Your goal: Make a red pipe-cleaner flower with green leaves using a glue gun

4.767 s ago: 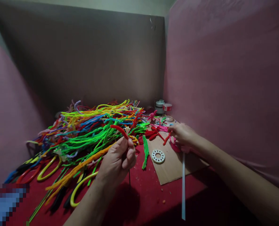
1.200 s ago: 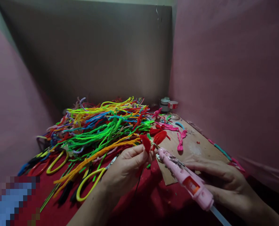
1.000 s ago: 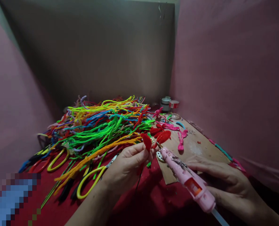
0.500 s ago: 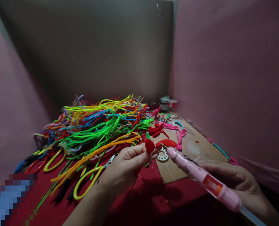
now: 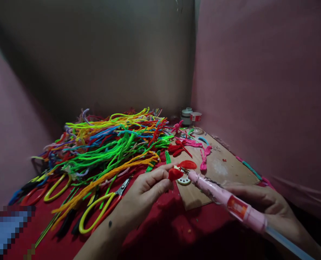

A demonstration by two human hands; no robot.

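The red flower (image 5: 176,174) is pinched between thumb and fingers of my left hand (image 5: 146,189), raised near the cardboard's (image 5: 195,199) left edge — gripped low, I judge, so its pale middle (image 5: 177,168) lies open to the nozzle (image 5: 186,171). My right hand (image 5: 278,209) is wrapped round the glue gun (image 5: 217,193), slanting it inward for aim; whether tip and flower touch, I cannot tell. Scissors (image 5: 121,188) lie left of the cardboard, handles toward me — probably for easy reach.

Yellow-handled scissors (image 5: 120,190) lay on the red table (image 5: 167,220); a jar (image 5: 186,117) stood just beside a round red item (image 5: 196,117).
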